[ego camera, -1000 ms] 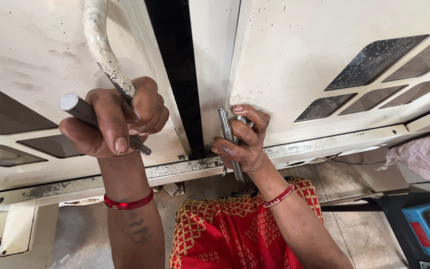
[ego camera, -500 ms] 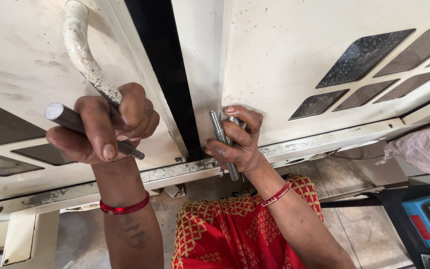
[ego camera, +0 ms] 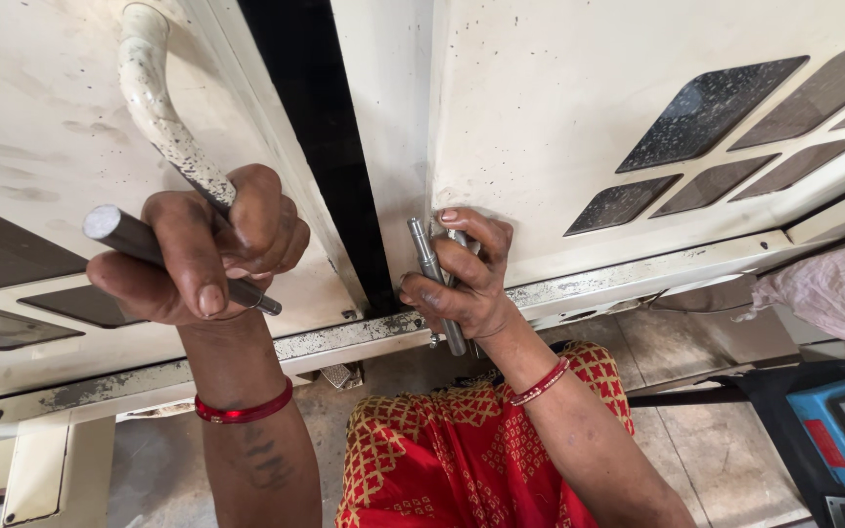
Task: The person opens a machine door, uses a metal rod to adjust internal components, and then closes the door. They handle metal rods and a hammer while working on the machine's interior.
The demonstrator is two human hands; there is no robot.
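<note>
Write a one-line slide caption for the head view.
Left hand grips a dark metal rod beside a curved handle; right hand presses slim metal tools against a cream cabinet door.

Red label [ego camera: 822, 442] on blue box [ego camera: 838, 440]

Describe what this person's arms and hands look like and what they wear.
Both forearms are bare, with no sleeves or gloves. Each wrist carries a thin red bangle. The left hand and right hand look grimy, smudged with dark dirt. A faint dark marking shows on the left forearm.
</note>
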